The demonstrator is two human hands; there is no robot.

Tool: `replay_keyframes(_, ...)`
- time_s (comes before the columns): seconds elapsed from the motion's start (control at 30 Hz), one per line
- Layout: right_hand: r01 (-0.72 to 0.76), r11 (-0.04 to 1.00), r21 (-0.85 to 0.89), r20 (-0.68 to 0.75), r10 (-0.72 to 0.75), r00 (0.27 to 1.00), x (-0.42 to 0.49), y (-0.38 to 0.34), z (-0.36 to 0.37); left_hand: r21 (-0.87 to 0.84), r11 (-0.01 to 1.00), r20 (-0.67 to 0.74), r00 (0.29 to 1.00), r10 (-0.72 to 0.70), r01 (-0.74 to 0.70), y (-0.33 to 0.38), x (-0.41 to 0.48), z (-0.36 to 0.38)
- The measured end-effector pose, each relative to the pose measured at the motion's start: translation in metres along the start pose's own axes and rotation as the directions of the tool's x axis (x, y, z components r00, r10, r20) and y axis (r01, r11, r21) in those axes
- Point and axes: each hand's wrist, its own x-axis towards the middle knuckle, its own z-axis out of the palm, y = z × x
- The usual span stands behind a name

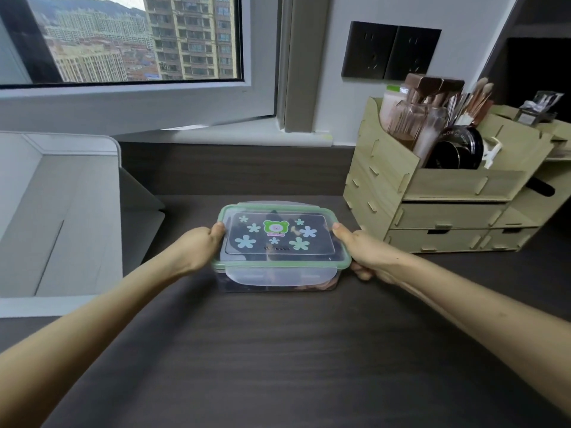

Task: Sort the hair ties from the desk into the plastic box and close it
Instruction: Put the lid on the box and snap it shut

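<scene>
A clear plastic box [278,284] stands on the dark desk in the middle of the view. Its lid [279,239], green-rimmed with flower and bear stickers, lies on top of it, and the front flap hangs down over the box wall. Dark and pinkish hair ties [324,285] show through the wall near the bottom. My left hand [202,247] grips the lid's left end, thumb on the rim. My right hand [364,253] grips the right end the same way, fingers curled under the side.
A wooden makeup organiser [438,208] with drawers, brushes and compacts stands close to the right of the box. A white open carton [58,211] sits at the left. Behind are the window ledge [247,137] and wall sockets [391,54]. Bare desk surface [278,350] lies in front.
</scene>
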Motion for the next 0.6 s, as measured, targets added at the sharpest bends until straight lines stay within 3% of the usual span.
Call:
replay_keyframes(0.1, 0.022, 0.995, -0.095, 0.024, -0.019, 1.000, -0.001, -0.003, -0.004, -0.075, 0.995, 0.019, 0.998, -0.056, 0.058, 0.002, 0.001, 0.000)
replay_keyframes(0.23, -0.037, 0.959, -0.280, 0.104, 0.068, 0.992, -0.005, -0.015, -0.017, 0.031, 0.996, 0.045, 0.995, -0.086, 0.084, 0.005, 0.002, -0.003)
replay_keyframes(0.4, -0.158, 0.987, -0.031, 0.208, 0.161, 0.965, -0.008, -0.022, -0.035, 0.003, 0.994, 0.035, 0.993, -0.113, 0.113, 0.008, 0.003, -0.002)
replay_keyframes(0.5, -0.130, 0.990, -0.057, 0.087, 0.135, 0.987, -0.007, -0.016, -0.033, -0.094, 0.989, 0.034, 0.993, -0.112, 0.115, 0.008, 0.002, -0.001)
replay_keyframes(0.6, -0.073, 0.995, 0.073, 0.008, 0.072, 0.997, -0.008, -0.013, -0.029, -0.155, 0.982, 0.035, 0.994, -0.108, 0.112, 0.007, -0.001, -0.001)
